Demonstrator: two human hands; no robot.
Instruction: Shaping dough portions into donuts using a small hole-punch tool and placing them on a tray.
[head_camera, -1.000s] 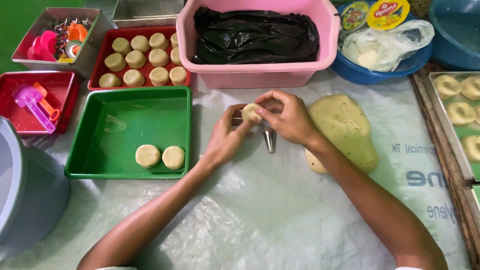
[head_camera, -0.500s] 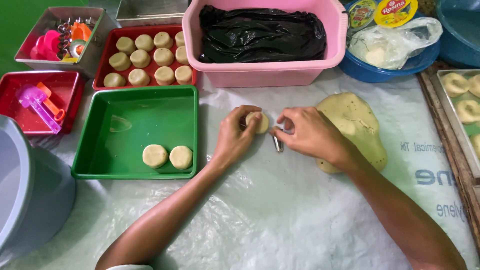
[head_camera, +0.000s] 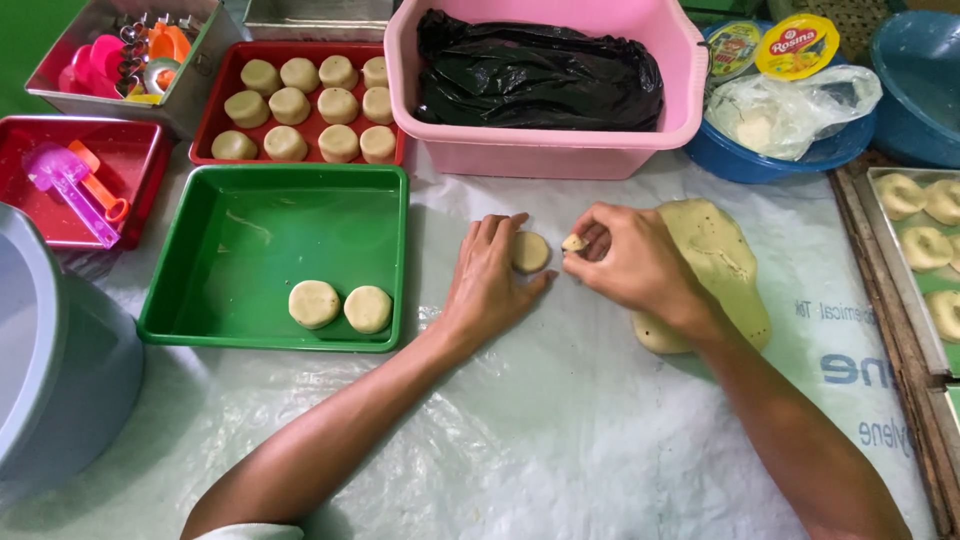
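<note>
My left hand (head_camera: 488, 275) lies flat on the plastic-covered table, fingers touching a round pale dough disc (head_camera: 530, 251). My right hand (head_camera: 628, 262) pinches a small scrap of dough (head_camera: 574, 242) just right of that disc. Behind the right hand sits a large lump of pale dough (head_camera: 720, 262). A green tray (head_camera: 250, 235) to the left holds two formed dough rounds (head_camera: 340, 305). Behind it a red tray (head_camera: 225, 95) carries several more rounds.
A pink tub (head_camera: 560, 150) with a black plastic bag stands at the back. Blue bowls (head_camera: 760, 160) with a bag and tins sit back right. A tray of ring-shaped dough (head_camera: 925, 240) is at the right edge; a grey bucket (head_camera: 50, 380) at left; a red tray with plastic tools (head_camera: 70, 180).
The dough disc went from being held up between both hands to lying on the table. My right hand has come away holding a small scrap of dough.
</note>
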